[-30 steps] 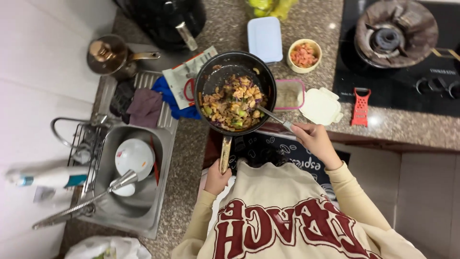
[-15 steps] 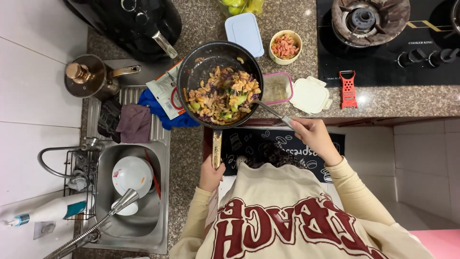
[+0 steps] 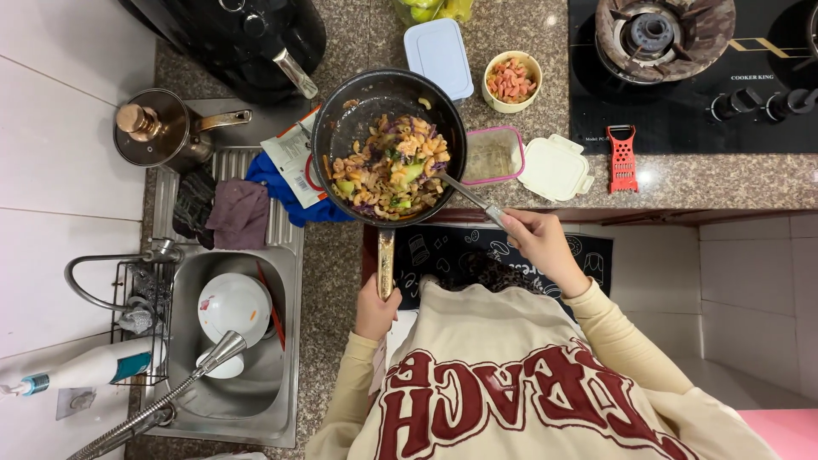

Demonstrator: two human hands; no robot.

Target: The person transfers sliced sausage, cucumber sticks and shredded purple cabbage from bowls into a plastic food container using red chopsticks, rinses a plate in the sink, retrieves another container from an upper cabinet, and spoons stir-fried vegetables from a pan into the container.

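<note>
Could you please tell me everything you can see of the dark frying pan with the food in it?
The round black frying pan has a dark, worn-looking inside and a long handle of pale metal pointing toward the person. It sits level at the edge of the speckled stone counter, filled with a mix of pale pasta pieces, green chunks and purple shreds. The left hand grips the handle's end; a metal utensil, held by the right hand, reaches into the food.
</note>
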